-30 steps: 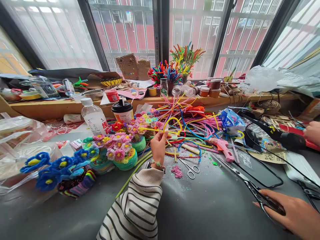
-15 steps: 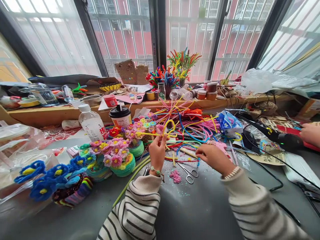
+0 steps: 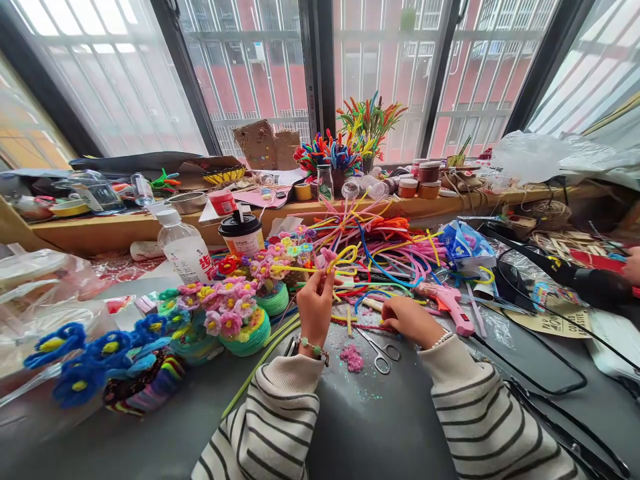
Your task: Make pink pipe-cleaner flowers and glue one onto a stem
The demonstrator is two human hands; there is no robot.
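Upright near the middle, my left hand (image 3: 316, 308) pinches a yellow pipe cleaner (image 3: 349, 255) with a loop at one end and a small pink fuzzy piece (image 3: 327, 258) beside the fingertips. Lower and to the right, my right hand (image 3: 411, 321) is palm down with its fingers bent together. Its fingertips are at the end of a dark red twisted strand (image 3: 367, 327); whether they grip anything is hidden. Silver scissors (image 3: 383, 353) lie just below the strand. Left of them rests a pink fuzzy flower (image 3: 352, 358) among glitter.
Pink glue gun (image 3: 453, 309) lies right of my right hand, its black cable trailing right. Piled pipe cleaners (image 3: 395, 250) are behind. Fuzzy flower pots (image 3: 247, 333), a bottle (image 3: 184, 250) and a lidded cup (image 3: 241, 235) stand left. Another person's hand (image 3: 633, 265) shows at the right edge.
My right hand has moved left and slightly down, towards the red strand. More of the glue gun shows. The other person's hand has shifted right, mostly out of view.
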